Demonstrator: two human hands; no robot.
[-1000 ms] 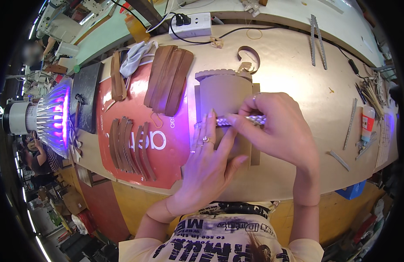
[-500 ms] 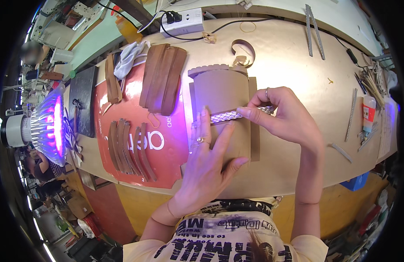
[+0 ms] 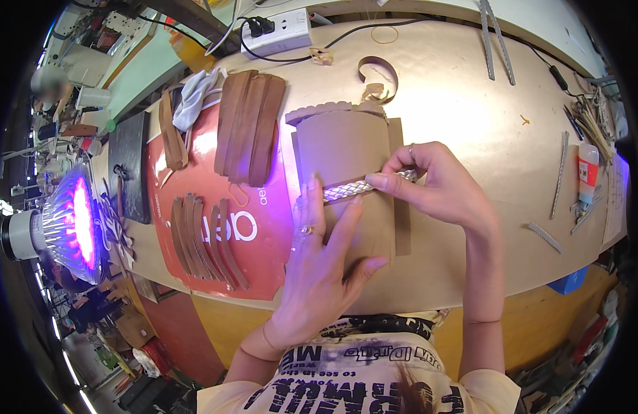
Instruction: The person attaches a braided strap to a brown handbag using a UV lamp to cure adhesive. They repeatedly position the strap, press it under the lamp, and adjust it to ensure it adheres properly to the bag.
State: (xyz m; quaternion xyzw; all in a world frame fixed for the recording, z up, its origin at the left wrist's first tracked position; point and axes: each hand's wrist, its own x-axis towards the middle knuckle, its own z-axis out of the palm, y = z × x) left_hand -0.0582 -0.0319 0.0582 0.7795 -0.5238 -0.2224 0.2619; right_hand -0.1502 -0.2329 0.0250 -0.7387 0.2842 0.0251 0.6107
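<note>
A silvery braided strip (image 3: 348, 190) lies across a tan panel (image 3: 343, 146), which looks like leather or card and has a scalloped far edge. My left hand (image 3: 320, 257) rests on the near part of the panel with fingers spread. Its fingertips press by the left end of the braid. Thumb and forefinger of my right hand (image 3: 429, 181) pinch the braid toward its right end, where part of it is hidden by the fingers. Flat brown pieces (image 3: 396, 234) stick out beneath the panel on the right.
To the left, a red sheet (image 3: 263, 276) carries brown strips (image 3: 188, 238) and a stack of brown pieces (image 3: 250, 131). A lit lamp (image 3: 74, 228) stands at far left. A power strip (image 3: 276, 34) sits at the back, a red-and-white bottle (image 3: 587, 172) at right.
The view has shifted slightly, so most things sit a little farther left. Both hands keep their hold and place on the braid and panel.
</note>
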